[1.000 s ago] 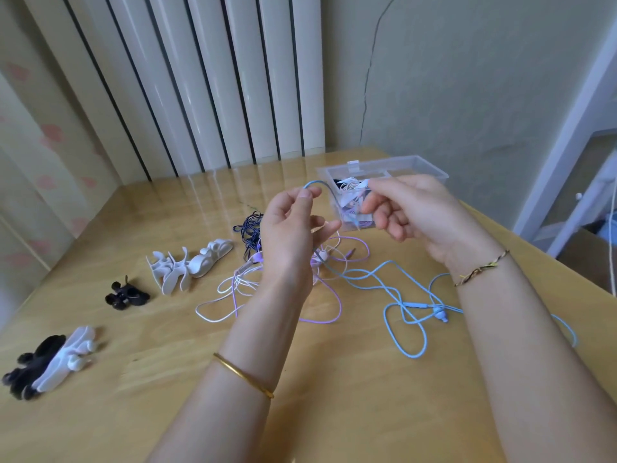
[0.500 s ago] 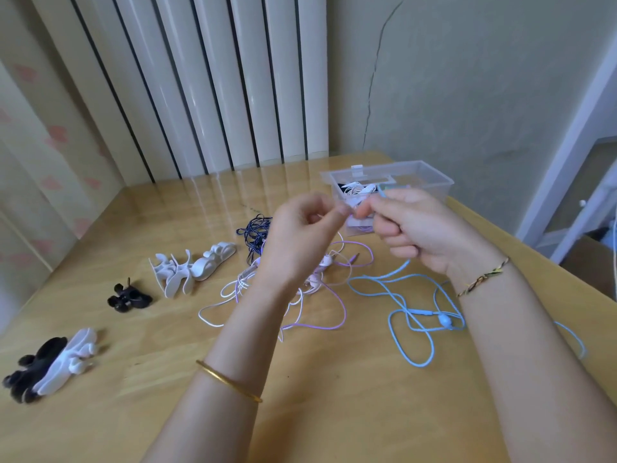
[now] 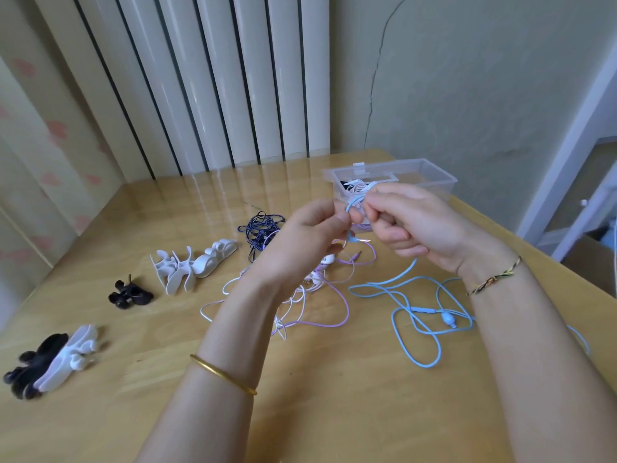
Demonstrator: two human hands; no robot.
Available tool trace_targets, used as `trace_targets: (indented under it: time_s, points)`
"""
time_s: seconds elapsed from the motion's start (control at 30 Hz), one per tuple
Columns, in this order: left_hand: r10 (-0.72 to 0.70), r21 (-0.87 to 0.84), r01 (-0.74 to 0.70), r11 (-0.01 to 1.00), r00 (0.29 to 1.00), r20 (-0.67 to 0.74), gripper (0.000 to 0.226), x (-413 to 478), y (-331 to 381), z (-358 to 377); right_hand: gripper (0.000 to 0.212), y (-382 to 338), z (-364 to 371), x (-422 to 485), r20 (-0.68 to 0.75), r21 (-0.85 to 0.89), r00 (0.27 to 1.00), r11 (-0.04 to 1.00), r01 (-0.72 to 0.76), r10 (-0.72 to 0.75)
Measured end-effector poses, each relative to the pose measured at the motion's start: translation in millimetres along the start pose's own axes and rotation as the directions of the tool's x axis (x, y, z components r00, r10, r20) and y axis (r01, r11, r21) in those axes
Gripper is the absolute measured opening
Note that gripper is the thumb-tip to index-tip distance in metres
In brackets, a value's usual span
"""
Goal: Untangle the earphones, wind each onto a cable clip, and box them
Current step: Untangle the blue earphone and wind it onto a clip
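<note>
Wooden table point(image 3: 334, 412) under thin pale-blue earphone cable point(image 3: 422, 310), loosely looped.

It looked like a home room: a wooden table point(image 3: 334, 412), floral wallpaper point(image 3: 40, 155), a white radiator point(image 3: 217, 88) and a cracked wall point(image 3: 467, 78).

A light-blue earphone cable point(image 3: 447, 318) loops near the right edge of the tabletop point(image 3: 334, 406) — one end raised. Tangled pink-white earphones point(image 3: 315, 277) lie mid-tabletop, white plastic cable clips point(image 3: 187, 269) leftward — clear plastic box point(image 3: 434, 177) at the far-right corner.
</note>
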State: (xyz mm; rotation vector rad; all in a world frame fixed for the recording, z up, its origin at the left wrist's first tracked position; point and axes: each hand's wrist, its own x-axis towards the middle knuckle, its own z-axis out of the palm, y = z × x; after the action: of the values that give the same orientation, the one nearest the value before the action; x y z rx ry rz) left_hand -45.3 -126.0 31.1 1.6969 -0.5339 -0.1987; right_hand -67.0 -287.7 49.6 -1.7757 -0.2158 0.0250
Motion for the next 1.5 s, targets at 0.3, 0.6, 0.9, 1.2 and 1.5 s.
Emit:
trace_targets:
  time_s: [0.3,0.6,0.9,1.2,1.5]
  points:
    - [-0.132,-0.481,0.198,0.854,0.977,0.167,0.024,-1,10,-4,0.020,15,5,14,-0.260,0.074,0.954,0.982,0.175,-0.151]
    - [-0.284,-0.822,0.127,0.555,0.958,-0.044,0.016,4,15,-12,0.024,24,28,18,-0.102,-0.213,0.977,0.964,0.160,-0.185]
    - [-0.180,-0.519,-0.056,0.853,0.901,-0.394,0.017,5,3,2,0.024,18,36,12,0.032,-0.577,0.976,0.793,0.195,-0.216]
    - [0.085,0.034,-0.078,0.996,0.935,-0.345,0.015,4,-4,-7,0.017,7,22,10,-0.236,-0.680,0.800,0.681,0.270,-0.552]
    - [-0.006,-0.167,0.016,0.986,0.998,0.059,0.031,0,5,-5,0.011,13,14,14,-0.430,-0.485,0.723,0.814,0.319,-0.540]
